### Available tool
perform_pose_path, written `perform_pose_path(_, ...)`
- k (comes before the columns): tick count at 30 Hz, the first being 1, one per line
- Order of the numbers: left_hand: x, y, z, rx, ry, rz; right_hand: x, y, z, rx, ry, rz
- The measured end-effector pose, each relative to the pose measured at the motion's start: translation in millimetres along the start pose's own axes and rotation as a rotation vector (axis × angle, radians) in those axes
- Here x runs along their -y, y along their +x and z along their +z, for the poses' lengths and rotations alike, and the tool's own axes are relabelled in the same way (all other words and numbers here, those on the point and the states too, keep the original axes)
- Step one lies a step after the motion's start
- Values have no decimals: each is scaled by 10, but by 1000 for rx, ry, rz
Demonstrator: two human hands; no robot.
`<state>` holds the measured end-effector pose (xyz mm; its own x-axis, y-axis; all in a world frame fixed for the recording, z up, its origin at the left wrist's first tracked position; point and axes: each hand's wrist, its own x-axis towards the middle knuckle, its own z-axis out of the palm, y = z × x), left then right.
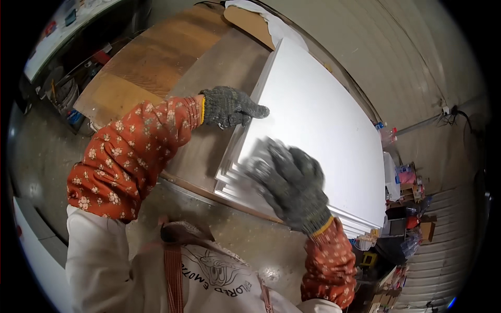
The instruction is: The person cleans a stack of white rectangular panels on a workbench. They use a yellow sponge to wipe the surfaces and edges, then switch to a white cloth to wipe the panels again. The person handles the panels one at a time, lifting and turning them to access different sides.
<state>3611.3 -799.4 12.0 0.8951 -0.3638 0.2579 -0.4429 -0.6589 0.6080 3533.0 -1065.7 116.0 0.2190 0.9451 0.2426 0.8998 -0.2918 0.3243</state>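
A stack of white panels [318, 125] lies on the table before me, its layered edges showing along the left and near sides. My left hand [229, 107], in a dark grey knitted glove with a yellow cuff, is closed at the stack's left edge. One digit reaches over the top panel's face while the others curl beside the edge. Over the near left corner of that panel is my right hand [292, 185], gloved alike. Its fingers are smeared by motion, and a pale, shiny blur by them cannot be made out.
Brown wooden boards [151, 60] cover the table left of the stack. A white cloth [279, 26] lies at the far end. Bottles [387, 134] and boxes [428, 227] stand along the right, by a pale wall. A bucket [65, 94] sits at far left.
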Motion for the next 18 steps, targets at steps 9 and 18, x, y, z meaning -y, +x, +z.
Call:
perform_pose_path(9, -131, -10, -166, 26, 229, 201, 36, 139, 126, -45, 137, -97)
perform_pose_path(18, 409, -29, -227, -206, -4, 57, -177, 492, 178, 103, 126, -31)
